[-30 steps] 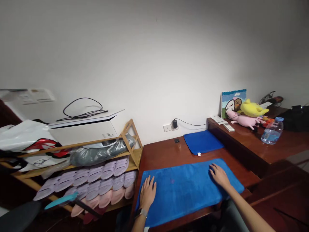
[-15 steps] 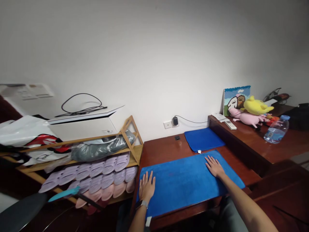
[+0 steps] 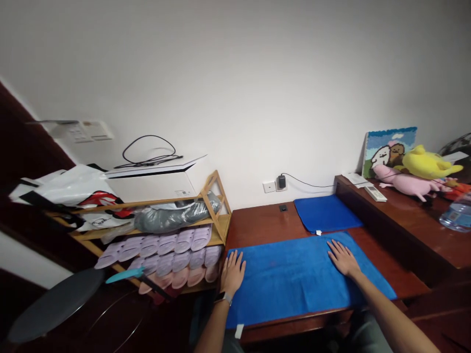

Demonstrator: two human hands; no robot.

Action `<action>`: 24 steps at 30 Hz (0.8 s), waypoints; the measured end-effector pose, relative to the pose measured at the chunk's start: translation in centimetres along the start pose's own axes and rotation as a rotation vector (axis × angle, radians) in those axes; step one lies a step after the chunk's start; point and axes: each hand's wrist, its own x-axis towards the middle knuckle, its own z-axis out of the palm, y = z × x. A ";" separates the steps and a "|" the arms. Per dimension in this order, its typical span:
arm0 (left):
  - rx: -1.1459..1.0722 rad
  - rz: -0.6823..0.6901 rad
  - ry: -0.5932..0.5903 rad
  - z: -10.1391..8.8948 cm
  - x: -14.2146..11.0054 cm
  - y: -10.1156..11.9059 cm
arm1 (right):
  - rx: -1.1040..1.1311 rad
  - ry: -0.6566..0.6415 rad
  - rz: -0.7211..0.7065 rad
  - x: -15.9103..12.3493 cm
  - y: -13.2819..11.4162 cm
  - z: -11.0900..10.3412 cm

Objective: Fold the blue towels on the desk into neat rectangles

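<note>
Pressing on the towel (image 3: pixel 279 279), spread flat over the near part of the desk (image 3: pixel 253 223); smoothing, by the look of it. At the nearest edge, note tag (image 3: pixel 239 331) hanging past the left corner, plus slight rumpling toward the middle. To smooth well, probably best to anchor one side lightly and sweep from the middle outward with the whole palm, easing rumples off over the near edge. Avoid leaning hard on one side only; could drag the whole piece askew.

Further in: resting left hand (image 3: pixel 232 275) palm down along the left edge, watch (image 3: pixel 223 297) at the wrist, fingers slightly apart and pointing away. Laying right hand (image 3: pixel 343 258) palm down near the far right corner, reaching in from lower right, fingers fanned wider, angled away and leftward. Pinching nothing with either.

Beyond: mind the darker cloth (image 3: pixel 327 214) right at the far edge; cannot tell if touching. Best not to push into it. Farthest: charger (image 3: pixel 281 181) on the wall (image 3: pixel 239 122), well out of reach of the sweep.
</note>
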 end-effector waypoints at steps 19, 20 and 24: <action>-0.044 -0.033 -0.012 2.6 1.6 -1.1 | 0.177 -0.071 -0.359 2.3 -18.8 -0.6; -0.039 -0.035 -0.011 2.6 1.5 -1.1 | 0.154 -0.064 -0.298 2.4 -16.1 -0.6; -0.005 -0.069 -0.022 2.0 1.8 -0.9 | 0.038 -0.038 0.019 2.7 -3.6 -1.3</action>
